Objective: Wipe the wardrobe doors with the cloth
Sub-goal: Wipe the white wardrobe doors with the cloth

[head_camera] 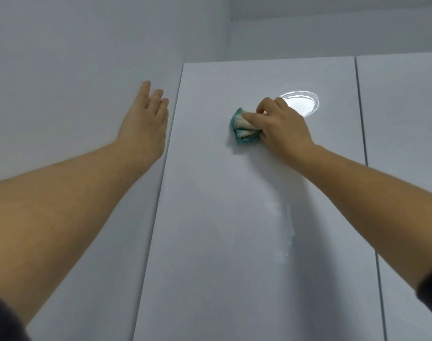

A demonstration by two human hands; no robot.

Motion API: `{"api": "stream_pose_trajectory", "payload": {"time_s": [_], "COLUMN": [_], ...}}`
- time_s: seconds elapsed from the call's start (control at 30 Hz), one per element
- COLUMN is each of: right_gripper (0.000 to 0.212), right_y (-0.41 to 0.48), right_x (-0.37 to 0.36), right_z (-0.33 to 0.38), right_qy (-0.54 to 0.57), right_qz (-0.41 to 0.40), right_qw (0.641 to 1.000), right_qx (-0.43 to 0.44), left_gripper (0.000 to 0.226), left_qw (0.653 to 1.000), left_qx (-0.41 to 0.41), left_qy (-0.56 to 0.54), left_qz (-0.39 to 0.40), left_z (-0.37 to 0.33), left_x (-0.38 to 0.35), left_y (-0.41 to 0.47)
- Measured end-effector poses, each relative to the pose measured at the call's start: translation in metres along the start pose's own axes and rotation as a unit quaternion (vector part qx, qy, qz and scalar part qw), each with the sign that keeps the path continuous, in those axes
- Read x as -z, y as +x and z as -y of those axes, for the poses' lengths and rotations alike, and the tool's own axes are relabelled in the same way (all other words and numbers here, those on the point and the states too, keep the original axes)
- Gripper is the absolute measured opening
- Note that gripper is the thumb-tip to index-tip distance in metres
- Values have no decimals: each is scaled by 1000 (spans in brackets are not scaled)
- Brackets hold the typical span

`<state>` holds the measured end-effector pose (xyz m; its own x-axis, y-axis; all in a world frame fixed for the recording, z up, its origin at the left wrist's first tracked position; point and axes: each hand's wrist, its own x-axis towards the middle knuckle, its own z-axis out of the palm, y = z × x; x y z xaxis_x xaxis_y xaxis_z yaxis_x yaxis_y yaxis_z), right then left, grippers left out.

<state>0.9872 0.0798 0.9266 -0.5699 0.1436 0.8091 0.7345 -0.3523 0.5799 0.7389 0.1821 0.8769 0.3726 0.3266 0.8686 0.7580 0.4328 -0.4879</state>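
Observation:
A tall glossy white wardrobe door (pixel 234 217) fills the middle of the head view. My right hand (pixel 281 129) presses a bunched cloth (pixel 242 127), white with a teal edge, against the upper part of that door. My left hand (pixel 146 119) lies flat with fingers stretched on the pale surface left of the door's edge and holds nothing. A second door (pixel 407 143) stands to the right, past a thin dark gap.
A round ceiling-light reflection (pixel 302 103) shines on the door just above my right hand. A faint wet streak (pixel 287 230) runs down the door below it. The plain wall (pixel 74 57) lies to the left, and the ceiling is above the wardrobe top.

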Motion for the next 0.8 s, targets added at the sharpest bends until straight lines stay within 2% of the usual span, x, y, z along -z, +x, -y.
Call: {"api": "stream_pose_trajectory", "payload": {"time_s": [0.1, 0.17, 0.2, 0.27, 0.33, 0.43, 0.53, 0.63, 0.7, 0.8], "right_gripper": [41, 40, 39, 36, 35, 37, 29, 29, 29, 35], "right_y": [-6, -16, -23, -41, -62, -95, -115, -111, -100, -77], "right_x": [2, 7, 10, 15, 20, 26, 25, 20, 20, 25], "right_z": [9, 16, 20, 30, 41, 53, 55, 44, 36, 24], "right_qy": [43, 56, 59, 73, 92, 114, 100, 62, 44, 37], "right_qz": [36, 54, 58, 65, 74, 97, 109, 81, 62, 48], "right_qw": [998, 997, 996, 994, 989, 977, 965, 961, 966, 982], "right_qx": [-18, 9, 26, 57, 91, 151, 216, 257, 247, 176], "left_gripper": [61, 58, 57, 60, 66, 69, 69, 70, 71, 73], "left_qw": [998, 986, 968, 897, 834, 804, 793, 786, 787, 798], "left_qx": [-1, 1, -1, 1, -6, -32, -32, -18, -2, 16], "left_qy": [-60, -166, -248, -440, -551, -593, -608, -618, -615, -599], "left_qz": [-11, -27, -36, -36, -27, -32, -27, -27, -37, -62], "left_z": [-1, -5, -8, -13, -19, -30, -40, -47, -50, -54], "left_x": [4, 9, 11, 16, 18, 17, 20, 21, 19, 16], "left_y": [0, 2, 4, 7, 11, 18, 18, 18, 19, 18]}}
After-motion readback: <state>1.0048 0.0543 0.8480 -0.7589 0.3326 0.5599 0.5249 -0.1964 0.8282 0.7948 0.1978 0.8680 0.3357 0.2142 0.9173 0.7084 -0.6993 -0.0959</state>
